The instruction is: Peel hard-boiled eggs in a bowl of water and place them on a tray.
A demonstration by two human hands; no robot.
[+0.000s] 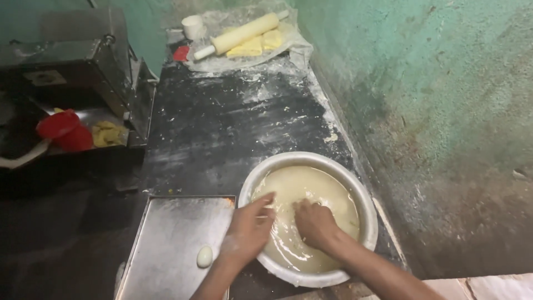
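Dough [302, 191] lies as a pale, wet mass inside the round metal bowl [363, 194], which stands on the dark floury tabletop [222, 128] near the green wall [422, 83]. It looks soft, sticky and heavy, so I think it is best taken from underneath with curled fingers, not pinched. It has no clear long axis; it spreads flat and round in the bowl. The left hand [250, 228] rests half open on the dough at the rim, the right hand [313, 222] is curled closed and pressed into it. One small dough ball [204, 256] sits on the steel tray [166, 222] beside.
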